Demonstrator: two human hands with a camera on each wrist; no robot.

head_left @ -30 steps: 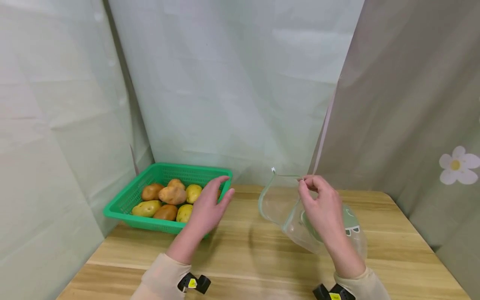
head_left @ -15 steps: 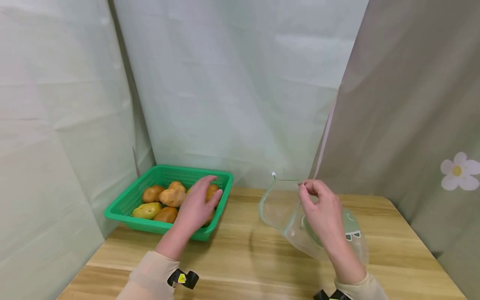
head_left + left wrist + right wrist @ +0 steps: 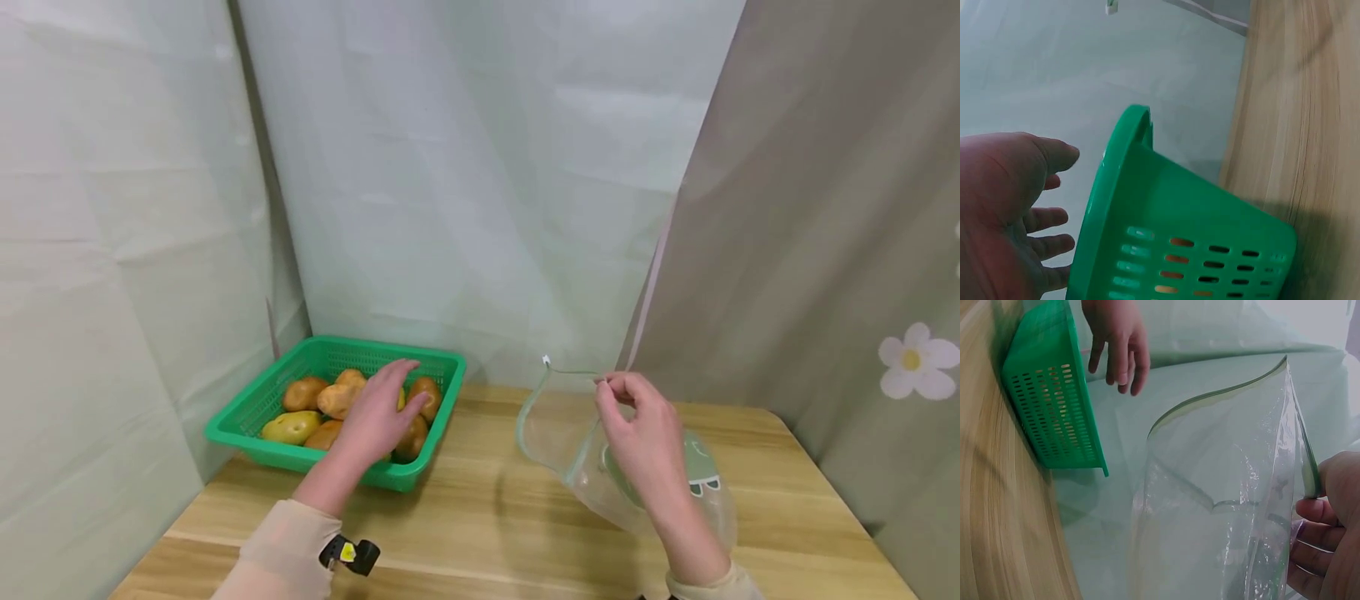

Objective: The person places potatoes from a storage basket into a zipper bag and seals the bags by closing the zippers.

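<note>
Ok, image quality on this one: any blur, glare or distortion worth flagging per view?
Head view: even soft light, faint shadows under the green basket; wide-angle bend at the edges. Left wrist view: the left hand is close, dim and soft. Right wrist view: small glints on the clear bag, otherwise sharp.

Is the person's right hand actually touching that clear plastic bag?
Touching. In the right wrist view the right hand pinches the clear bag's green zip edge between thumb and fingers; the head view shows the same grip at the bag's open mouth.
</note>
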